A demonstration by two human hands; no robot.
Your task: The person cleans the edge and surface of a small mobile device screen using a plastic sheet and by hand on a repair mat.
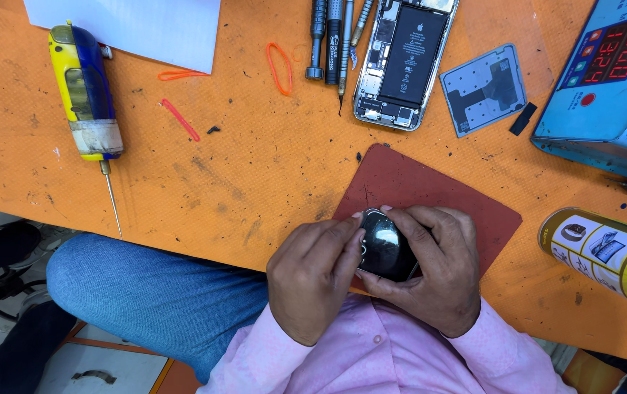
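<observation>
A small black device with a shiny rounded glass face (pixel 385 246) is held over the near edge of a dark red rubber mat (pixel 430 191). My right hand (pixel 441 271) cups it from the right and below, fingers curled over its top edge. My left hand (pixel 312 276) presses against its left side, thumb and fingertips on the glass rim. Both pink sleeves show at the bottom of the view.
On the orange mat (pixel 240 168): an opened phone (pixel 405 60), a grey metal plate (pixel 484 89), several screwdrivers (pixel 334 40), a yellow-blue rotary tool (pixel 86 91), orange rubber bands (pixel 279 68), white paper (pixel 138 25). A blue box with a red display (pixel 609 80) and a spray can (pixel 609 255) lie right.
</observation>
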